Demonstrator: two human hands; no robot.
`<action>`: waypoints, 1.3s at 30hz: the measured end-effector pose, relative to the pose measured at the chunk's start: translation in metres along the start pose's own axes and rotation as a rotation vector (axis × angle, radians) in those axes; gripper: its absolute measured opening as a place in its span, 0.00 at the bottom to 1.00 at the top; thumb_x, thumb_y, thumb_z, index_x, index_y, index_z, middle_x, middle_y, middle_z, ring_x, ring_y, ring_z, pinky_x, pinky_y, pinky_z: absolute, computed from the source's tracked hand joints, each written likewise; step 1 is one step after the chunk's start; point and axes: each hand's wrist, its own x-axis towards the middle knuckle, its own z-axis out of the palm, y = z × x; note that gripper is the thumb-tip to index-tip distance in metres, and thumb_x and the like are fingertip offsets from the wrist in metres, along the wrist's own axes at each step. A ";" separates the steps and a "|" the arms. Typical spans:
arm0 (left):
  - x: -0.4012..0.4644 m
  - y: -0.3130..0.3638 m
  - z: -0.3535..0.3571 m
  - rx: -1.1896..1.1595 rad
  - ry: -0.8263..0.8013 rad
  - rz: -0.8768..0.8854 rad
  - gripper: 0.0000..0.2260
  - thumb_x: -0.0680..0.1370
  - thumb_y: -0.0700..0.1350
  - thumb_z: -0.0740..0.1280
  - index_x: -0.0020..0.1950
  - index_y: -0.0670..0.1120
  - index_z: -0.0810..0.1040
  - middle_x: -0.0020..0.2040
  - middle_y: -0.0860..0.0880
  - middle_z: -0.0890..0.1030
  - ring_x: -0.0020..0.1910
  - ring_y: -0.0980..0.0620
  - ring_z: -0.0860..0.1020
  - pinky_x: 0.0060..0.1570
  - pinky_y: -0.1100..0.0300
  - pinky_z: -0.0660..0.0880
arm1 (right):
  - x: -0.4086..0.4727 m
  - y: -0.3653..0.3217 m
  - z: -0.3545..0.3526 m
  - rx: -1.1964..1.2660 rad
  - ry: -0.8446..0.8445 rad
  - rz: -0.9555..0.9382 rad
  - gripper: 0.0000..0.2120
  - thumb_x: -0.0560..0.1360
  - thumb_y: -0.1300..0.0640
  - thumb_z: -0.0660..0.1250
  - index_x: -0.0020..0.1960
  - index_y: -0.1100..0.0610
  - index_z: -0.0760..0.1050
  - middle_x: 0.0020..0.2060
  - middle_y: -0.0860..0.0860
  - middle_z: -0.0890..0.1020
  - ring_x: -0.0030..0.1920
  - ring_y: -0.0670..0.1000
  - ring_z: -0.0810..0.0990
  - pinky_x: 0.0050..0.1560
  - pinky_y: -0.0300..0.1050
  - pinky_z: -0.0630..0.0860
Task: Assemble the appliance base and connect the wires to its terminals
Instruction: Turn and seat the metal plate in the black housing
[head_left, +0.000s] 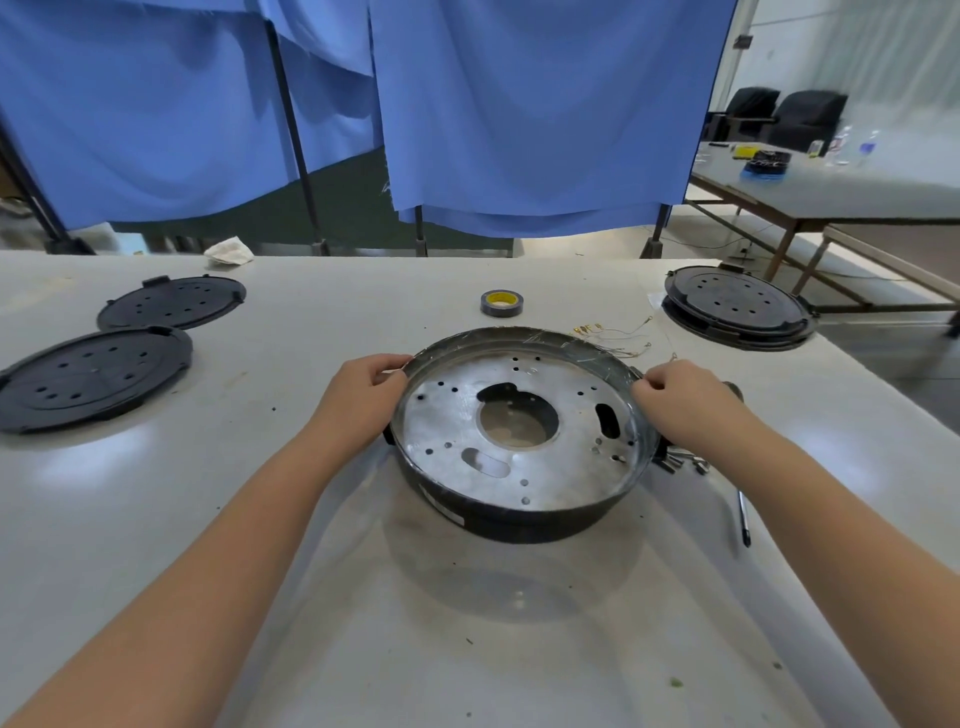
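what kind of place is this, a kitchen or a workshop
Probably a workshop or assembly area: an appliance base on a bare worktable, spare black covers, loose wires, and blue curtain partitions.

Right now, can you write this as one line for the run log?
step: seating base | left hand: grips base rim | right hand: pinches rim | wires: loose behind base | tape roll: untouched

The round appliance base (519, 441) sits on the tabletop (260, 519), its metal plate facing up. The left hand (363, 387) and right hand (675, 395) grip its opposite rims. Beyond the base lie a tape roll (502, 302) and thin wires (618, 338).
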 end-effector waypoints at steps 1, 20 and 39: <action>0.000 0.000 0.000 0.002 0.001 0.000 0.14 0.79 0.39 0.61 0.58 0.50 0.81 0.45 0.58 0.83 0.46 0.63 0.80 0.49 0.67 0.74 | 0.001 0.000 0.000 -0.001 -0.001 0.003 0.12 0.74 0.57 0.57 0.32 0.56 0.64 0.27 0.52 0.68 0.27 0.52 0.64 0.30 0.41 0.61; 0.008 0.001 0.002 -0.024 -0.020 -0.039 0.13 0.79 0.41 0.60 0.58 0.49 0.83 0.47 0.57 0.83 0.47 0.60 0.79 0.46 0.67 0.74 | 0.015 0.001 0.002 0.131 -0.168 0.058 0.13 0.76 0.56 0.58 0.34 0.56 0.64 0.28 0.52 0.68 0.28 0.51 0.65 0.29 0.41 0.60; 0.023 0.012 0.015 -0.031 0.061 -0.129 0.10 0.74 0.39 0.59 0.32 0.44 0.67 0.33 0.44 0.66 0.35 0.47 0.62 0.39 0.54 0.61 | 0.030 -0.015 0.008 0.254 -0.178 0.321 0.06 0.74 0.61 0.58 0.38 0.59 0.66 0.37 0.57 0.70 0.31 0.54 0.70 0.32 0.42 0.69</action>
